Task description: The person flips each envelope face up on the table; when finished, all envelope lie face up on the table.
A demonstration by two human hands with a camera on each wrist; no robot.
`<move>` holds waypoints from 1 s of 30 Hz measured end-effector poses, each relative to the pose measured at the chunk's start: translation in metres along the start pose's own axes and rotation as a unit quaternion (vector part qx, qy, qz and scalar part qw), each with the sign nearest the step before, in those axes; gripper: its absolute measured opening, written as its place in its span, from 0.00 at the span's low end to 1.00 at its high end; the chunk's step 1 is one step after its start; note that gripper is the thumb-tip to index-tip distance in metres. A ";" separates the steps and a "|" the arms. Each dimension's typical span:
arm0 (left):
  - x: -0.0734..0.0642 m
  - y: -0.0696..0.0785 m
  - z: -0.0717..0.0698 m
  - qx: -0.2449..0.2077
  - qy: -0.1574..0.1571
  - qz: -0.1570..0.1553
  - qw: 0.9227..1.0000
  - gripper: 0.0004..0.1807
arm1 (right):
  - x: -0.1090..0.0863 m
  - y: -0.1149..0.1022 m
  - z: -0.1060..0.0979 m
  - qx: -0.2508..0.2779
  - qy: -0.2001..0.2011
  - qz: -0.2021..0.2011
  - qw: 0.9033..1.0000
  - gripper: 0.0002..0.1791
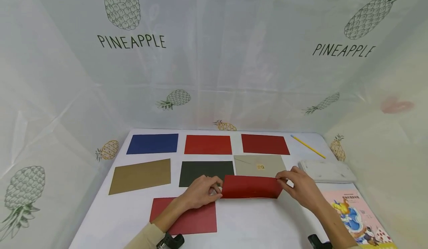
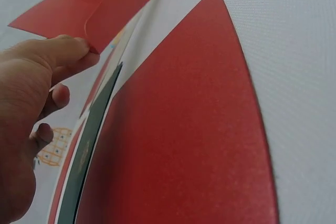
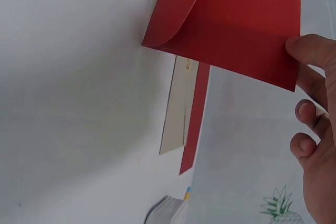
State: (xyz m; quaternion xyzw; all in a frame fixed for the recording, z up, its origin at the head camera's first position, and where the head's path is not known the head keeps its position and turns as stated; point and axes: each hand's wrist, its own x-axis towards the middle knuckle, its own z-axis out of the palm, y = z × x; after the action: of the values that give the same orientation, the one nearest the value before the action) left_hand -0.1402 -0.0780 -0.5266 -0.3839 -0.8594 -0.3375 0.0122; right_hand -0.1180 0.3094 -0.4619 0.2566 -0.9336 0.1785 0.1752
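A red envelope [image 1: 251, 187] with a flap is held tilted up off the white table between both hands. At its left side, my left hand [image 1: 200, 192] pinches the edge between thumb and fingertips. My right hand [image 1: 299, 186] pinches its upper right corner, as the right wrist view shows, with the other fingers curled loosely. In that view the flap of the envelope [image 3: 236, 30] hangs on the side away from the right thumb. Under my left forearm a second red envelope [image 1: 197, 221] lies flat on the table, partly covered by the arm.
Beyond the hands lie blue [image 1: 152, 144], bright red [image 1: 208, 145], dark red [image 1: 265, 144], gold [image 1: 142, 176], dark green [image 1: 204, 169] and beige [image 1: 245, 164] envelopes. At right are a yellow pencil [image 1: 308, 146], a white flat box [image 1: 329, 171] and a picture book [image 1: 351, 213]. A pineapple-print sheet [image 1: 230, 67] surrounds the table.
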 end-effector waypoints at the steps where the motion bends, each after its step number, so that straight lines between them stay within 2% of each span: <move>1: 0.000 0.000 0.000 -0.005 -0.004 -0.004 1.000 0.20 | 0.001 0.000 0.001 0.001 0.000 0.003 1.000 0.17; 4: 0.000 0.001 0.000 -0.018 -0.015 -0.013 1.000 0.34 | 0.003 0.000 0.004 0.010 -0.006 0.015 1.000 0.15; 7: 0.001 0.001 0.000 -0.021 -0.022 -0.009 0.999 0.43 | 0.007 0.000 0.007 0.011 -0.018 0.028 0.999 0.14; 11: 0.000 0.001 0.002 -0.021 -0.028 -0.001 0.999 0.48 | 0.010 0.001 0.011 0.021 -0.043 0.051 0.998 0.12; 16: -0.002 0.001 0.004 -0.022 -0.033 -0.008 0.999 0.54 | 0.009 0.002 0.016 0.045 -0.071 0.083 0.993 0.13; 20: -0.002 0.003 0.006 -0.021 -0.035 -0.013 0.999 0.53 | 0.008 0.005 0.020 0.056 -0.093 0.101 0.989 0.14; 23: -0.002 0.004 0.007 -0.014 -0.042 -0.021 0.999 0.48 | 0.008 0.008 0.024 0.060 -0.117 0.113 0.985 0.13; 30: -0.001 0.004 0.009 0.036 -0.047 -0.047 0.997 0.41 | 0.011 0.011 0.033 0.066 -0.177 0.145 0.971 0.10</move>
State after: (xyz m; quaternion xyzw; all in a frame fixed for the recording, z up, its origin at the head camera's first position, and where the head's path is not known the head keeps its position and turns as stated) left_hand -0.1341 -0.0713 -0.5316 -0.3575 -0.8880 -0.2878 -0.0304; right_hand -0.1404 0.2997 -0.4893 0.1565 -0.9632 0.2151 -0.0379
